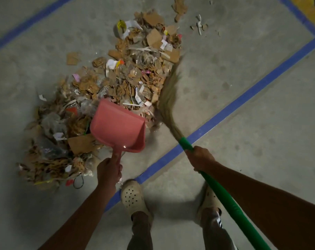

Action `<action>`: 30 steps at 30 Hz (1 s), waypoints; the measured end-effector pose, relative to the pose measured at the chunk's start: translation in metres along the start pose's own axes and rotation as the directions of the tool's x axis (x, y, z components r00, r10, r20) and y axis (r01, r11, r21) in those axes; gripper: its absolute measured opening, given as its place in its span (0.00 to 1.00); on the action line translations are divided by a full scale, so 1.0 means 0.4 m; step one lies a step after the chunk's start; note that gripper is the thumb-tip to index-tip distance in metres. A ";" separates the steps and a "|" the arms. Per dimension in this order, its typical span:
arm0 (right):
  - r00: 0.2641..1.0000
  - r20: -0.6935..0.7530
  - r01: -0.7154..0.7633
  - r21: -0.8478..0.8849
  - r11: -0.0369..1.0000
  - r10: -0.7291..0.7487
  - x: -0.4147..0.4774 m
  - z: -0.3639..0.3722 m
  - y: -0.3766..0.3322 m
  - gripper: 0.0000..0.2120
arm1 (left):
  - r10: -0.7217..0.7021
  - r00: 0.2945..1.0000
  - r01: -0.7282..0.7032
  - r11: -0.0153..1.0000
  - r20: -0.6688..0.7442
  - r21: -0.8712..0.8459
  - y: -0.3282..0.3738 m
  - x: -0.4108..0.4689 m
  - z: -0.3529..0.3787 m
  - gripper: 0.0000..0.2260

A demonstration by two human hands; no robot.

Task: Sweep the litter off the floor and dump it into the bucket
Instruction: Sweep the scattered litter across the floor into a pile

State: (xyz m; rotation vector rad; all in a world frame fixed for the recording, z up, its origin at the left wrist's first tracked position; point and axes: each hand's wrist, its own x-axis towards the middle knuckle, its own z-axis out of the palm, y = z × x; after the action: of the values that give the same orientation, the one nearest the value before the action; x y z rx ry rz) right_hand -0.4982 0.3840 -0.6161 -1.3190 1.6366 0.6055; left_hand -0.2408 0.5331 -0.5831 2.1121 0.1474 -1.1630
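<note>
Grey, dusty concrete floor crossed by blue tape lines carries a long heap of litter: torn brown cardboard, crumpled clear plastic and white paper scraps. One left hand has its fingers wrapped round the handle of a pink plastic dustpan, whose mouth is at the heap's near edge. Its partner, the right hand, grips the green handle of a straw broom, bristles touching the heap's right side.

Holding a pink dustpan in the left hand, at the near side of the litter. Gripping a green broom with the right hand, bristles touching the litter's right edge. Standing by a blue line on the gray floor.
</note>
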 end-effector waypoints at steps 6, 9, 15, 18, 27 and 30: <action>0.948 -0.187 0.203 -0.267 0.942 -0.257 -0.048 -0.108 0.021 0.20 | -0.012 0.998 0.010 1.000 -0.064 -0.023 0.048 -0.053 0.028 0.18; 0.915 -0.244 0.230 -0.338 0.912 -0.321 -0.085 -0.202 0.061 0.20 | 0.012 0.999 -0.013 1.000 -0.049 -0.026 0.083 -0.115 0.069 0.19; 0.895 -0.247 0.245 -0.425 0.871 -0.372 -0.138 -0.370 0.115 0.21 | 0.010 0.998 -0.015 0.996 -0.055 -0.086 0.164 -0.215 0.186 0.15; 0.885 -0.251 0.265 -0.422 0.867 -0.392 -0.154 -0.446 0.120 0.20 | 0.027 0.998 -0.034 0.993 -0.064 -0.110 0.219 -0.253 0.243 0.16; 0.861 -0.327 0.272 -0.352 0.896 -0.390 -0.086 -0.598 0.065 0.19 | 0.068 0.997 -0.073 0.987 -0.040 -0.144 0.342 -0.215 0.335 0.14; 0.874 -0.339 0.243 -0.317 0.917 -0.349 -0.029 -0.638 0.018 0.18 | 0.063 0.998 -0.066 0.987 -0.025 -0.144 0.374 -0.157 0.350 0.13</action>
State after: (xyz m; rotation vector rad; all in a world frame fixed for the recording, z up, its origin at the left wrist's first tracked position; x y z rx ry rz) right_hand -0.5934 0.1827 -0.4902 -1.9521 1.6474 0.3954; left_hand -0.3134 0.3478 -0.5033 1.9872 0.1669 -1.0606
